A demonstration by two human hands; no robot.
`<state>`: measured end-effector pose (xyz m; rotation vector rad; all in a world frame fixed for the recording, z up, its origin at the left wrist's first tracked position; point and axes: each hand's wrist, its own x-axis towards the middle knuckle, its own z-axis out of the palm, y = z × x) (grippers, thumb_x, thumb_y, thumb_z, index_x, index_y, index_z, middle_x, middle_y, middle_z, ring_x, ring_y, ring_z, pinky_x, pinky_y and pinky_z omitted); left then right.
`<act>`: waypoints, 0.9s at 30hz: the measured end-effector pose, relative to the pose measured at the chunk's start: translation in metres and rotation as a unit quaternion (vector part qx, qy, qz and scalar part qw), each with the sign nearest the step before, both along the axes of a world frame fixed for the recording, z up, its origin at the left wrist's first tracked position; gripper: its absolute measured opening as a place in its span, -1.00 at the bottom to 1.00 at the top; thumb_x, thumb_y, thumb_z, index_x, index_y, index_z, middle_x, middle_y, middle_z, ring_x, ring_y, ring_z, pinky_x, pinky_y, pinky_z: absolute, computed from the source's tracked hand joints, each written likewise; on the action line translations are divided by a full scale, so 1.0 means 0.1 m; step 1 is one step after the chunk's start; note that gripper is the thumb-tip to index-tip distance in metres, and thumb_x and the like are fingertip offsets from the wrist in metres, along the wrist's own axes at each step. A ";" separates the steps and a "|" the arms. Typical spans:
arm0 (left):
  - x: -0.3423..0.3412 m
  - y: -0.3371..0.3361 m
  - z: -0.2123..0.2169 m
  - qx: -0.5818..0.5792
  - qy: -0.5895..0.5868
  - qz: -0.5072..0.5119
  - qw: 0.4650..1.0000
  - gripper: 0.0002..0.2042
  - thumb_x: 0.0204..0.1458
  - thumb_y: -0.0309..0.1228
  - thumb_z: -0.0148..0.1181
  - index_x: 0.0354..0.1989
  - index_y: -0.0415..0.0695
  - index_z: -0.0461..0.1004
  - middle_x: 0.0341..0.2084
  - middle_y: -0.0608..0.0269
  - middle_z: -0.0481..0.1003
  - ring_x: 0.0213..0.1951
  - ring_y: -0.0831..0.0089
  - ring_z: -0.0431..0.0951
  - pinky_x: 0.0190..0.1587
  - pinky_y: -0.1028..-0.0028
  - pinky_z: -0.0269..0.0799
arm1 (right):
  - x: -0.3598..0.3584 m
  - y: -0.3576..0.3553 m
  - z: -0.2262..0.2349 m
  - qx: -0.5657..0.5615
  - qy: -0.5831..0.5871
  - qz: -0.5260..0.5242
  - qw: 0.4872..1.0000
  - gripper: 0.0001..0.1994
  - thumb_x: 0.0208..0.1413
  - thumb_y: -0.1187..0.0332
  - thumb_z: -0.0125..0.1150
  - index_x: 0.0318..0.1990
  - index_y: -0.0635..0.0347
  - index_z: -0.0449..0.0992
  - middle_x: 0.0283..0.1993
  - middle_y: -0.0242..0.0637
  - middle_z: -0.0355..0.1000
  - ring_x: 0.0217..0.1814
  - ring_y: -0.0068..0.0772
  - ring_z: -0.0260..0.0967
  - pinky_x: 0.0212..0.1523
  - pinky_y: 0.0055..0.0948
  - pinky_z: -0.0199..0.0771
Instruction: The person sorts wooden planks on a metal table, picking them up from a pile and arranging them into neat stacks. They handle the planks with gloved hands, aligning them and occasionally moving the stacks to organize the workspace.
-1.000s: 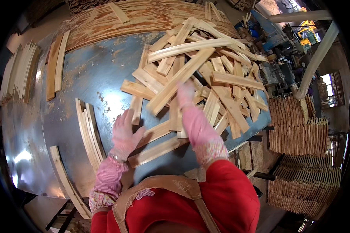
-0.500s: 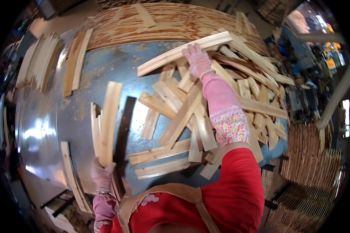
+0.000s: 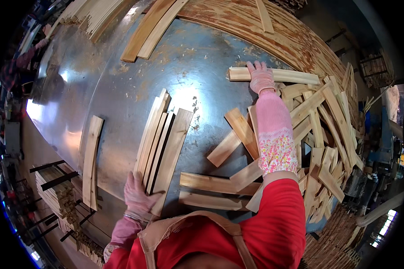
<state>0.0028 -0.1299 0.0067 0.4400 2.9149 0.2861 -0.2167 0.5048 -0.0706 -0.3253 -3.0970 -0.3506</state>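
Note:
Both my hands wear thin pink gloves. My left hand lies over the near ends of several narrow wooden slats, its thumb spread out to the right. Beside those slats, a wider flat board reaches under that thumb. Farther off, my right hand has its fingers over a pale wooden slat at the back edge of the pile. My right forearm hides part of the loose slats, which lie crossed over one another.
A metal-topped table carries the wood. One slat lies alone at left, and two boards lie at the back near a plywood sheet. Stacked slats sit at far left, near another person's sleeve.
The view has swung to the left. The board that my left hand held raised now lies flat beside the narrow slats, and that hand has spread. My right hand stays on its slat.

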 end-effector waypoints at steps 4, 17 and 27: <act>0.15 -0.10 -0.31 -0.063 -0.059 0.012 0.996 0.28 -0.42 0.08 0.70 0.55 -0.15 0.14 0.52 -0.49 0.02 0.47 -0.46 0.14 0.46 -0.25 0.16 | -0.27 0.11 0.06 0.013 -0.032 0.010 0.999 -0.45 0.25 0.30 0.15 0.42 -0.18 0.41 0.30 -0.24 0.53 0.39 -0.06 0.44 0.26 0.05 0.48; 0.02 0.16 -0.05 -0.072 -0.072 -0.070 0.992 0.04 -0.33 0.01 0.66 0.46 0.09 0.31 0.44 -0.26 0.18 0.48 -0.44 0.09 0.43 -0.64 -0.21 | -0.61 -1.81 1.38 -0.551 -0.137 -0.306 0.764 -0.32 0.41 -0.17 0.10 0.37 0.25 0.51 0.18 0.07 0.64 0.28 0.08 0.59 0.20 0.04 0.57; 0.01 -0.65 -0.50 0.059 -0.047 -0.082 0.994 -0.04 -0.01 -0.10 0.37 0.62 -0.09 0.14 0.61 -0.32 0.04 0.61 -0.33 -0.01 0.62 -0.12 -0.06 | 0.75 -3.66 0.70 -0.551 -0.156 -0.204 0.794 -0.04 0.39 -0.45 -0.14 0.54 0.31 0.29 0.45 0.19 0.42 0.57 0.13 0.32 0.62 -0.08 0.17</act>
